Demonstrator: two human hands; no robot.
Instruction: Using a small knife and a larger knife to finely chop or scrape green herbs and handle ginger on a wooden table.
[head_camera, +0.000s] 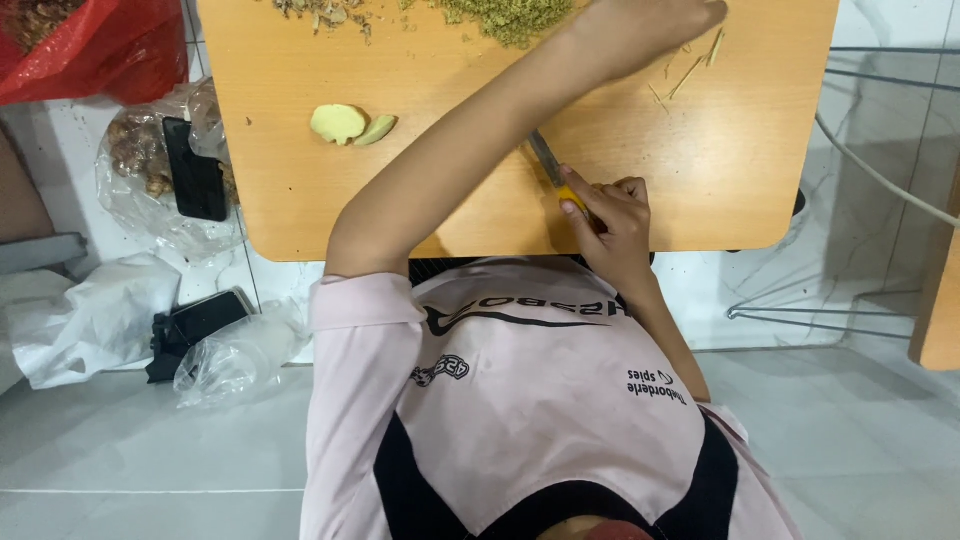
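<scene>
At far left, beside the wooden table (300, 215): red bag (95, 50) and clear bag of ginger roots (140, 160) under a black phone (195, 170). On the table, left of centre: two peeled ginger pieces (350, 126), touching; at the top edge, chopped ginger pile (510, 18). Right of centre: knife (548, 162) by its yellow handle in the clenched right hand (612, 222), blade under the crossing forearm; left hand (645, 25) at top right beside ginger slivers (690, 70), finger state not discernible.
</scene>
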